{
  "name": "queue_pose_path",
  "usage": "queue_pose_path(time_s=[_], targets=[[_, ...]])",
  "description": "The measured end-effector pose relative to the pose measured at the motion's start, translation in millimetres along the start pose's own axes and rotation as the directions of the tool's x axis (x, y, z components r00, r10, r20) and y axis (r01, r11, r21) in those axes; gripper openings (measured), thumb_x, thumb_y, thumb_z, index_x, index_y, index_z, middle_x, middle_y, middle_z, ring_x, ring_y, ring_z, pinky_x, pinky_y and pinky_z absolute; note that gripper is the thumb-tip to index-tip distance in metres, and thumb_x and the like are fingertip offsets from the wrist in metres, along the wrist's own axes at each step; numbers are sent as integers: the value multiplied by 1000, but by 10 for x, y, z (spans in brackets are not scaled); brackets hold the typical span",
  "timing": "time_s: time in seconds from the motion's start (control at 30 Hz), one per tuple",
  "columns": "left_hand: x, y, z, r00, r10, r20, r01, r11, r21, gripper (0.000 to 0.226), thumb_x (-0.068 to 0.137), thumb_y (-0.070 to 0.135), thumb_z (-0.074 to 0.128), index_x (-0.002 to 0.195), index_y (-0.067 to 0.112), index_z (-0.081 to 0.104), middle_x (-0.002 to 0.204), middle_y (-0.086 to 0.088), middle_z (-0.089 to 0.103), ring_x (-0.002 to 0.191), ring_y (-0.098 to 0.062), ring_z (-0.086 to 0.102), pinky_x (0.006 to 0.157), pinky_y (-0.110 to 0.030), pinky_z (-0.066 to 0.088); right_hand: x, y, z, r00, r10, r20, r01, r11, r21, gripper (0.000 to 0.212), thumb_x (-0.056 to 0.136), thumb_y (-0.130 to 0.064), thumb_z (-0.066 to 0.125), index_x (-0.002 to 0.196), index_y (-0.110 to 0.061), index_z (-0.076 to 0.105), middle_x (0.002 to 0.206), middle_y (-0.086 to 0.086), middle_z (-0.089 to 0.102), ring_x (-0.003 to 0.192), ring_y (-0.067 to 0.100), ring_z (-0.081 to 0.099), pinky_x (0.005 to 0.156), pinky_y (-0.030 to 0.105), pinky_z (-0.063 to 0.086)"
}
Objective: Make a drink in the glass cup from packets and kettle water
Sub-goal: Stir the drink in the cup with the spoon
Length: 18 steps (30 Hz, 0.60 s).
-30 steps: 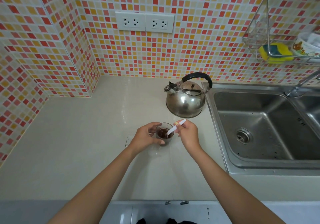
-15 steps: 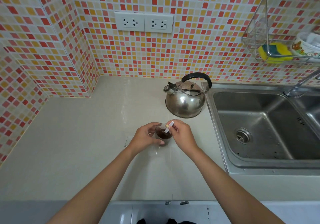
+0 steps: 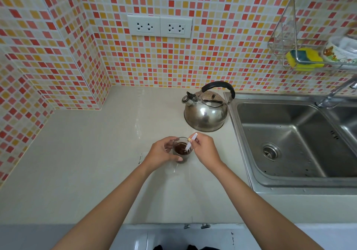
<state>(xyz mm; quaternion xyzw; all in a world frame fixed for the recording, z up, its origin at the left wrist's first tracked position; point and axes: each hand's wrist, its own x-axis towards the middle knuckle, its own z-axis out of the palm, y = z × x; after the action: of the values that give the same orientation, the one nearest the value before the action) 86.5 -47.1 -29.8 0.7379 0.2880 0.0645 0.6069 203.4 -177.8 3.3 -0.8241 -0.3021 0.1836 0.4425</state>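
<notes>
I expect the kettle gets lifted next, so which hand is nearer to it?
Right. The right hand, pinching the packet over the glass cup, sits just below the kettle; the left hand holds the cup's far side.

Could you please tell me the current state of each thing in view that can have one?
Glass cup: upright on the counter, dark contents inside.
Packet: tilted, lower end dipped into the cup.
Left hand: grips the cup.
Right hand: pinches the packet.
Kettle: upright, lid on, untouched.
Sink: no water in it.
</notes>
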Motion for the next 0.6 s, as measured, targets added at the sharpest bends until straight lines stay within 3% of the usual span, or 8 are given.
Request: queue_pose_path(time_s=[0.13,0.3,0.5,0.6], targets=[[-4,2,0,1000,2,-5,-2,1000,8,74,53,5,90,120,20,64,106,0,71,104,-13,64,97,-22,45,-25,-35,53,999,2,37,-4,998,62,13,89,-6,54,85,-3,65,78,14,68,72,19,58,70,29,46],[-15,38,6,1000,-2,-4,2,1000,24,71,54,3,89,118,21,64,100,7,70,99,-12,64,91,-16,45,-4,-15,22,1000,18,-24,-18,1000,-20,14,89,-6,52,82,-6,65,69,-1,58,70,18,56,67,28,43],[-19,53,-6,1000,9,-1,-9,999,38,72,55,3,88,121,19,63,106,-2,69,102,-17,63,93,-19,45,-44,-60,54,999,-41,-14,41,999,8,17,90,-5,51,79,-2,64,60,-10,55,60,5,51,60,17,39],[-21,69,-2,1000,-2,1,1,999,36,72,55,2,88,120,18,63,103,0,68,98,-16,61,91,-21,46,-2,-32,10,1000,-15,-24,14,999,-35,18,90,-8,52,77,-3,64,58,-12,52,62,12,52,57,20,38]])
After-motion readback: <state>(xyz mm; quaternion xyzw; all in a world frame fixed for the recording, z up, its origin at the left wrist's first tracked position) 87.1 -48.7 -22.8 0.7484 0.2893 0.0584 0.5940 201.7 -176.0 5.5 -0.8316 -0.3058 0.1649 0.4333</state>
